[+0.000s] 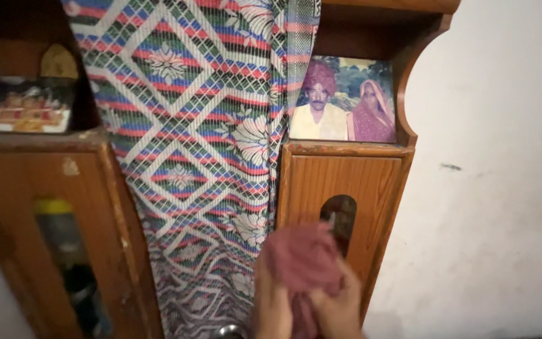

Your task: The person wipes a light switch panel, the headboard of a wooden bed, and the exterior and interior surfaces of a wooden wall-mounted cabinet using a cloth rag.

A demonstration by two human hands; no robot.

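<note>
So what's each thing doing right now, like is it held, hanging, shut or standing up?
Maroon cloth: bunched, held in both hands.
Left hand: gripping the cloth.
Right hand: gripping the cloth.
Patterned curtain: hanging down.
Cabinet door: shut.
Framed photo: standing upright on the shelf.

Setting: a lived-in room of a home, judged from the furniture and keepsakes. Landmark is the wooden cabinet (340, 207) with an oval glass slot in its door; directly on top of it stands a framed portrait photo of two people (343, 100), to its left hangs a patterned woven cloth (189, 125) in green, red, blue and white, and to its right is a plain whitewashed wall (497, 188) with small marks. Further left of the cabinet, past the cloth, a second wooden unit (39, 220) carries a small devotional-style picture (27, 107) on its shelf.
</note>
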